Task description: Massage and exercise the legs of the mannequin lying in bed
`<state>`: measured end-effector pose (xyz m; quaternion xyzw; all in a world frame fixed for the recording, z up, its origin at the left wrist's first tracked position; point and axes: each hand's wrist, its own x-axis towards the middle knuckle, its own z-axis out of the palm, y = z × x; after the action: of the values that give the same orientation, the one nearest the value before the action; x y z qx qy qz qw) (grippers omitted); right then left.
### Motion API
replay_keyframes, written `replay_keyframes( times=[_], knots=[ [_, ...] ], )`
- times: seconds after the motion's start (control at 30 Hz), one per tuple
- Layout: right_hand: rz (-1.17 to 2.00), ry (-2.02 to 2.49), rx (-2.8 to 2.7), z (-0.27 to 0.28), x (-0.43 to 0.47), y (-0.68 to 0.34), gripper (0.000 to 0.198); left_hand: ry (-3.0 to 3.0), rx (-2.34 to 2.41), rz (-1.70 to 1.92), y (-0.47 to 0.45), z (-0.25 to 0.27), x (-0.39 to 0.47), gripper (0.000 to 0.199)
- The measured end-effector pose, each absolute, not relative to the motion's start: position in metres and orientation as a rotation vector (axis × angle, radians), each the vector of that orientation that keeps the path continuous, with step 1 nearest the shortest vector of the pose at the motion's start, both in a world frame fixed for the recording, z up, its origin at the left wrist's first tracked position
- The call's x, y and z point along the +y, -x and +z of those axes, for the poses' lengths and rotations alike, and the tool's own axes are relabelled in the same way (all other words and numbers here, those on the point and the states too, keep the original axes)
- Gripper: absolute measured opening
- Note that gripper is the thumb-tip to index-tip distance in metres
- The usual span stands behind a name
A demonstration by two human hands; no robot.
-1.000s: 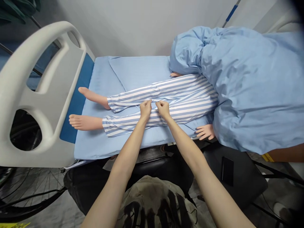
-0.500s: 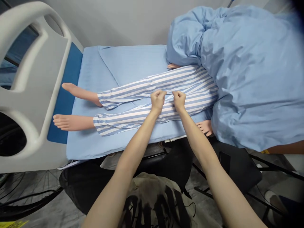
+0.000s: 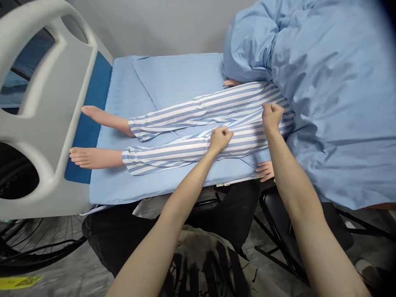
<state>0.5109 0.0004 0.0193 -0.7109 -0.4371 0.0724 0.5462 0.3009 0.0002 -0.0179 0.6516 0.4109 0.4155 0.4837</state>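
Note:
A figure with smooth, mannequin-like feet (image 3: pixel 96 158) lies on the bed in blue-and-white striped trousers (image 3: pixel 173 152). My left hand (image 3: pixel 220 138) is closed in a fist over the thigh nearer to me; nothing shows in it. Farther right and a little higher, my right hand (image 3: pixel 272 115) is likewise a fist, over the hip part of the trousers beside the blue quilt (image 3: pixel 328 99). Whether either fist touches the cloth, I cannot tell. The quilt covers the figure's upper body. One of the figure's hands (image 3: pixel 265 171) sticks out at the near mattress edge.
A light blue sheet (image 3: pixel 182 76) covers the mattress. On the left rises the bed's grey-white end board (image 3: pixel 69 95). Below the bed on the right is a black folding chair (image 3: pixel 278 210). A spoked wheel (image 3: pixel 27 243) shows at lower left.
My hands were close together over the trousers and have moved apart. The right one went right and up towards the hip, the left one slightly right and down. The view shifted a little.

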Motion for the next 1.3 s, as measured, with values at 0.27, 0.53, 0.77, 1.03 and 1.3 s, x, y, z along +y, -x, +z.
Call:
replay_keyframes(
  times=[0.27,0.53,0.77,1.03,1.3],
  knots=[
    [-0.013,1.855,-1.084,-0.013,-0.009,-0.518,0.042,-1.622,0.999,1.019,-0.302,-0.021,-0.003,0.035],
    [-0.095,2.006,-1.164,-0.012,-0.010,-0.520,0.034,-1.394,1.006,1.137,-0.275,-0.001,0.008,0.044],
    [-0.106,2.122,-1.189,-0.006,-0.009,-0.510,0.031,-1.432,1.346,1.269,-0.107,0.018,0.038,0.036],
    [-0.101,2.332,-1.323,0.008,-0.009,-0.479,0.027,-1.588,1.626,1.198,-0.029,-0.019,0.024,0.035],
    [0.448,1.590,-1.504,0.016,0.029,-0.262,0.036,-1.464,1.850,1.190,-0.032,-0.024,0.031,0.038]
  ],
)
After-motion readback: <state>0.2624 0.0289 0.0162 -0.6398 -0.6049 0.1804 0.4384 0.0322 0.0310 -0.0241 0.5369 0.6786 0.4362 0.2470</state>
